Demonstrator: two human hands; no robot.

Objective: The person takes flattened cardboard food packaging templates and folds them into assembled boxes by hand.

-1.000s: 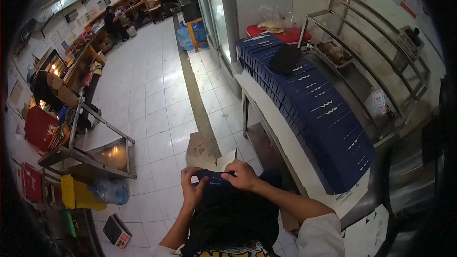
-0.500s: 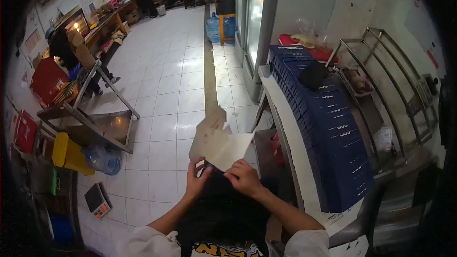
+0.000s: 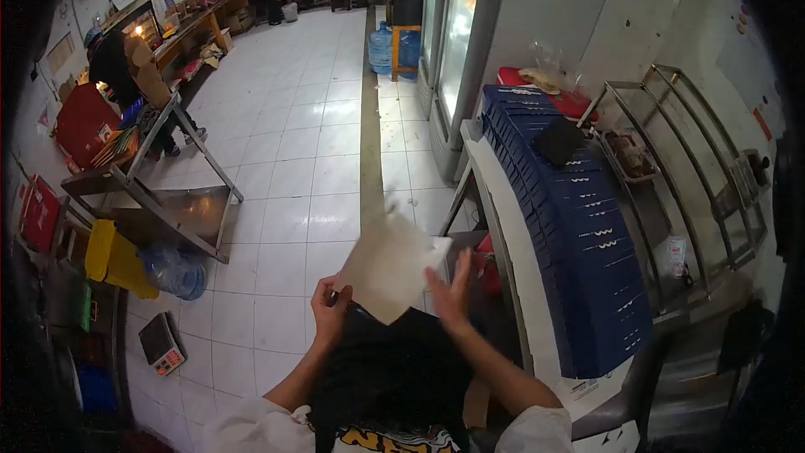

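Note:
A partly folded cardboard box blank point(image 3: 387, 273), pale on its inner side, is in front of my body, its far parts blurred by motion. My left hand point(image 3: 329, 310) pinches its left edge, thumb against the board. At the right edge, my right hand point(image 3: 451, 294) has its fingers spread and slightly blurred; whether it touches the board I cannot tell. On the table to my right lies a long row of overlapping dark blue folded cartons point(image 3: 579, 243) with white wavy marks. A black cloth-like thing point(image 3: 559, 142) rests on top of them.
A metal rack point(image 3: 671, 176) stands beyond the cartons, and glass-door fridges point(image 3: 453, 42) ahead. On the left are a metal trolley point(image 3: 189, 210), a yellow bin point(image 3: 119, 262), a water bottle point(image 3: 178, 273) and a scale point(image 3: 161, 344). A person point(image 3: 113, 67) works at the left counter.
The box blank has turned so that a broad pale face shows. My right hand has let go of its lower edge and moved up and right, fingers spreading. My left hand still grips it.

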